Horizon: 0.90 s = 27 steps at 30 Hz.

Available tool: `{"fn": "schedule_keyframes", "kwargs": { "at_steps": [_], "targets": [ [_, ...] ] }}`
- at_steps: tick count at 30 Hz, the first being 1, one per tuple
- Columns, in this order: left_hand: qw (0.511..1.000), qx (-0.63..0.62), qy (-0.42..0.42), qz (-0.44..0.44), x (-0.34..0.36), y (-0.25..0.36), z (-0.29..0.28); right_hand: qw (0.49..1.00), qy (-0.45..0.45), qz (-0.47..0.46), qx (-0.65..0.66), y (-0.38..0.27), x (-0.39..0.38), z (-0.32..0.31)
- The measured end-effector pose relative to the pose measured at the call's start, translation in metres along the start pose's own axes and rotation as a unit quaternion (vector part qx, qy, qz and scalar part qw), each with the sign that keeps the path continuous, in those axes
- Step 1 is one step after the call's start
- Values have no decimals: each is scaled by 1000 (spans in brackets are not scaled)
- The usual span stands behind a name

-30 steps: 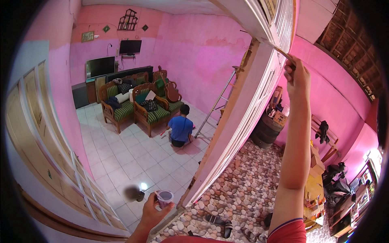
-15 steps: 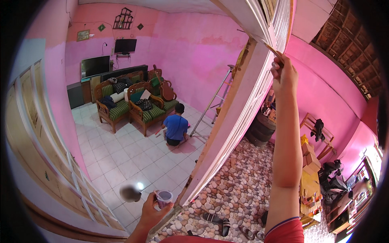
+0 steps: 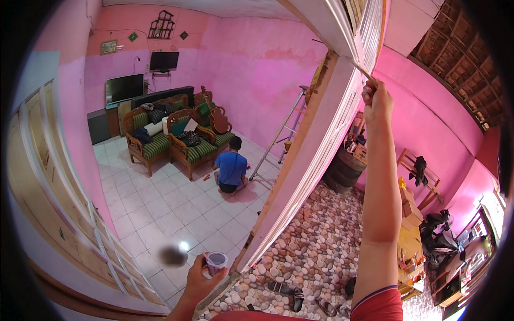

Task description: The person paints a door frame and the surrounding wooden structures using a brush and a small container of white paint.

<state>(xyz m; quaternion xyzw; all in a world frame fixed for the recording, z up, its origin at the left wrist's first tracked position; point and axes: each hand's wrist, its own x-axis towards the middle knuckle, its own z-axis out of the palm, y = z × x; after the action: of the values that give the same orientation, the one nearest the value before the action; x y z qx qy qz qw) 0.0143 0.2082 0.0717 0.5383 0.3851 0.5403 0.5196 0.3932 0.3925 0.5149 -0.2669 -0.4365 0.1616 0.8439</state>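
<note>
My right hand (image 3: 375,99) is raised high at the upper right, closed on a thin brush (image 3: 365,72) whose tip is at the white-painted door frame (image 3: 348,123). Whether the tip touches the frame is hard to tell. My left hand (image 3: 201,278), low in the middle, grips a small clear plastic cup (image 3: 217,259) with grey contents. The cup is beside the foot of the frame, as seen from above.
A person in blue (image 3: 230,171) crouches on white tiles (image 3: 144,203) near green striped chairs (image 3: 155,144) and an aluminium ladder (image 3: 278,136). Left are wooden doors (image 3: 43,155). Right are stacked tyres (image 3: 340,176), slippers (image 3: 281,289) on pebble-patterned flooring and a cluttered yellow table (image 3: 409,249).
The view has shifted slightly. My right hand with the brush moved left along the frame, then slightly down. My left hand still holds the cup.
</note>
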Motion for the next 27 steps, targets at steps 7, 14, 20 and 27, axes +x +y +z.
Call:
{"fn": "schedule_keyframes", "kwargs": {
  "at_steps": [7,14,20,27],
  "targets": [
    [1000,10,-7,9,2,-4,0,998,-15,-26,-47,-4,-20,7],
    [1000,9,-14,-12,0,-7,-1,828,-48,-297,-474,-5,-29,2],
    [1000,-5,-14,-25,-1,-6,0,653,-146,-468,-577,-8,-46,-5],
    [999,-12,-26,-35,5,-19,-1,555,-271,-405,-675,25,-105,-50]
  ]
}}
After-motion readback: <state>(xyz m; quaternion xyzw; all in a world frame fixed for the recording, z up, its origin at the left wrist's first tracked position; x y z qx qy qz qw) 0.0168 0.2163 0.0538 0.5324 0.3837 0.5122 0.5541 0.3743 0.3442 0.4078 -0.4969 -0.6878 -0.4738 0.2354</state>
